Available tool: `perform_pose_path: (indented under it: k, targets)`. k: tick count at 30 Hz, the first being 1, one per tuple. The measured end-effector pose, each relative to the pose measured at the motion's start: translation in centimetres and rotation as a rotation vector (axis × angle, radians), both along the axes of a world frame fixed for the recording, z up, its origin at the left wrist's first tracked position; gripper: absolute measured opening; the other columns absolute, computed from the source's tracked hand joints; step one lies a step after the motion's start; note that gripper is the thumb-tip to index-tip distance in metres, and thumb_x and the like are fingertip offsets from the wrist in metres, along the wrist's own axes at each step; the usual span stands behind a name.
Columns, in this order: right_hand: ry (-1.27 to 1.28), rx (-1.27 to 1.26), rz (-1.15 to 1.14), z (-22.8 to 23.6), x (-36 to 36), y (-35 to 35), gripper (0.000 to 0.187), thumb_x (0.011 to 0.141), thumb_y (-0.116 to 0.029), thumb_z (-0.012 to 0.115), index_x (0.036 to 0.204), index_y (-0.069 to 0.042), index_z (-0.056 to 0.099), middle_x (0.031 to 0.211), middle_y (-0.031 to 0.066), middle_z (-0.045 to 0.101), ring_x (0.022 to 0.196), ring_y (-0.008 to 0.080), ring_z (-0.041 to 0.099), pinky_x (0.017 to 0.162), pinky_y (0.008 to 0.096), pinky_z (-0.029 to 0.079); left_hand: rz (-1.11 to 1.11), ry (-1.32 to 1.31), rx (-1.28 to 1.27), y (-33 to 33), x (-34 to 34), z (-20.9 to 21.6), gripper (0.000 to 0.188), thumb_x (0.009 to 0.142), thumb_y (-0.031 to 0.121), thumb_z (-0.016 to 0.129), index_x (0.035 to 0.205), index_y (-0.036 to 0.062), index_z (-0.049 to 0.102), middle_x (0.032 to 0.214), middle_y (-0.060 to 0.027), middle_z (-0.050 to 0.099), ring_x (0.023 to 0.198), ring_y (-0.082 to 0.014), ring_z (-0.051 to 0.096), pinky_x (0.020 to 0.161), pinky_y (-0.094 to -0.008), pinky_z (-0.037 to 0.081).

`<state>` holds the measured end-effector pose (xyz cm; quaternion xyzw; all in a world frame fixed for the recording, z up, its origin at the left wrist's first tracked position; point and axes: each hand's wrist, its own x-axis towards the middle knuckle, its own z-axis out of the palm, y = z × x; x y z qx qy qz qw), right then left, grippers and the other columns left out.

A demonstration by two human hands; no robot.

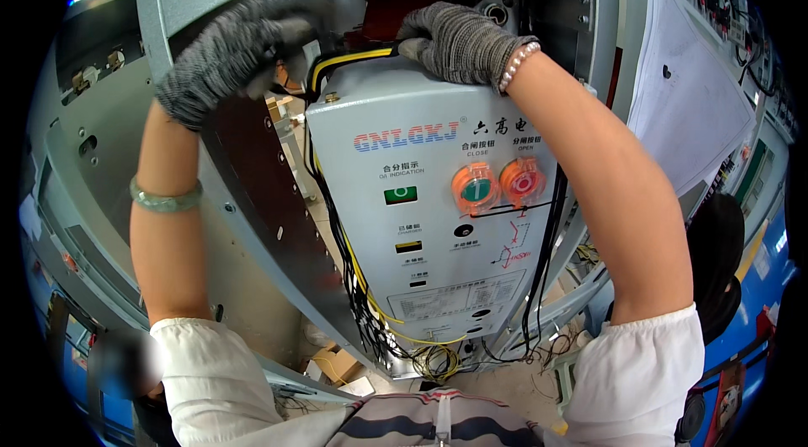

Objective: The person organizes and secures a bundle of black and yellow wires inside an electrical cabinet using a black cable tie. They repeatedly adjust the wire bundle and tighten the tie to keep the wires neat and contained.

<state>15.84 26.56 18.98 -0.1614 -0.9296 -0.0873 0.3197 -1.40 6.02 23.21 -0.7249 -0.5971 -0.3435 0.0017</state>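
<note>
Head view | black-and-yellow cable bundle [358, 55] follows grey box [429, 232]'s top edge, seemingly placed | right hand [467, 43] curled on it | left hand [240, 47] blurred beside box's upper-left corner, grip I can't tell | apparently remaining: loose coils [433, 360] at box's foot

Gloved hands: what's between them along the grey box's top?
In the head view, yellow and black cables bend along the top of the grey box, between the left hand and right hand.
</note>
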Motion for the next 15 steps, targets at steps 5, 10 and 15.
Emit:
perform_pose_path:
  k: [5, 10, 15]
  targets:
    - [-0.007, -0.025, 0.040, 0.4, -0.6, -0.3, 0.032, 0.087, -0.033, 0.059, 0.107, -0.008, 0.068, 0.098, 0.0137, 0.068, 0.093, 0.0280, 0.065, 0.085, 0.0389, 0.050, 0.100, 0.340, -0.035, -6.1, 1.4, 3.7, 0.038, 0.093, 0.032, 0.053, 0.121, 0.0058, 0.059, 0.108, -0.0077, 0.065, 0.063, -0.0045, 0.058, 0.048, -0.0176, 0.046]
    - [-0.053, -0.080, 0.025, 0.7, 1.1, -0.8, 0.031, 0.083, -0.027, 0.057, 0.101, -0.004, 0.068, 0.096, 0.0199, 0.067, 0.093, 0.0362, 0.063, 0.085, 0.0412, 0.049, 0.174, 0.408, 0.213, -1.3, -0.3, -0.6, 0.022, 0.088, 0.011, 0.058, 0.108, 0.0082, 0.067, 0.089, -0.0059, 0.067, 0.081, -0.0111, 0.060, 0.078, -0.0253, 0.049]
    - [-0.026, -0.028, 0.029, 0.9, 0.2, -1.2, 0.029, 0.084, -0.028, 0.060, 0.099, -0.004, 0.068, 0.094, 0.0166, 0.068, 0.089, 0.0298, 0.065, 0.079, 0.0383, 0.051, 0.626, 0.570, 0.174, 5.2, -2.5, -3.2, 0.028, 0.090, 0.024, 0.058, 0.110, 0.0067, 0.065, 0.100, -0.0154, 0.067, 0.088, -0.0257, 0.064, 0.082, -0.0350, 0.049]
